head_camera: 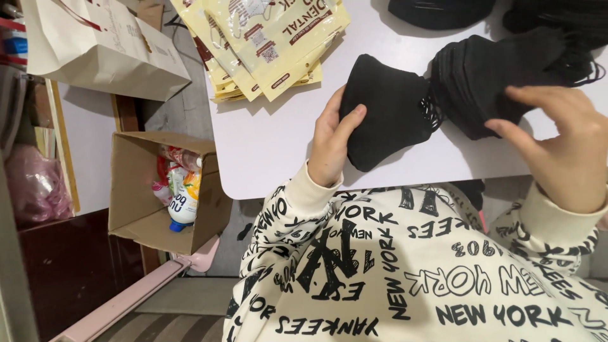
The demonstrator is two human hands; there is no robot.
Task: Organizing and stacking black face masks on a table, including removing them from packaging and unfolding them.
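Observation:
My left hand (pixel 332 140) grips a small stack of folded black face masks (pixel 386 111) at its left edge, near the front edge of the white table (pixel 266 152). A thicker stack of black masks (pixel 487 76) lies just to the right. My right hand (pixel 560 142) hovers over that stack's right side, its fingers spread and the fingertips touching or nearly touching the top mask. More black masks (pixel 437 11) lie at the far edge.
Several pale yellow flat pouches (pixel 266 44) lie fanned at the table's back left. Left of the table, an open cardboard box (pixel 136 190) holds bottles and wrappers. A cream paper bag (pixel 95 47) stands behind it. A pink bar (pixel 139 291) runs along the floor.

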